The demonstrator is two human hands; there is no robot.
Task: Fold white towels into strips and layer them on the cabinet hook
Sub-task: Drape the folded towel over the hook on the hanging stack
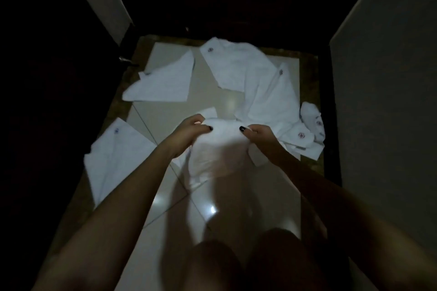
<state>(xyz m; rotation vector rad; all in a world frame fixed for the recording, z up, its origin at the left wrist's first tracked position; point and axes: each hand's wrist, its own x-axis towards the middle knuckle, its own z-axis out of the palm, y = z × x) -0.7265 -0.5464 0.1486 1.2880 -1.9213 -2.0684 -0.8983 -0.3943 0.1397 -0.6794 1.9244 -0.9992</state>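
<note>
A white towel (220, 149) hangs between my two hands above the pale tiled floor (227, 208). My left hand (189, 132) grips its upper left edge, fingers curled over the cloth. My right hand (257, 133) pinches the upper right edge. Other white towels lie on the floor: a folded one (163, 80) at the back left, a large rumpled one (257, 80) at the back right, one (115, 156) at the near left, and a small bunched one (312, 120) at the far right. No cabinet hook is in view.
The room is dim. A dark door (47, 54) stands at the left and a grey wall or panel (387, 78) at the right, hemming in the narrow floor. My knees (238, 264) show at the bottom of the frame.
</note>
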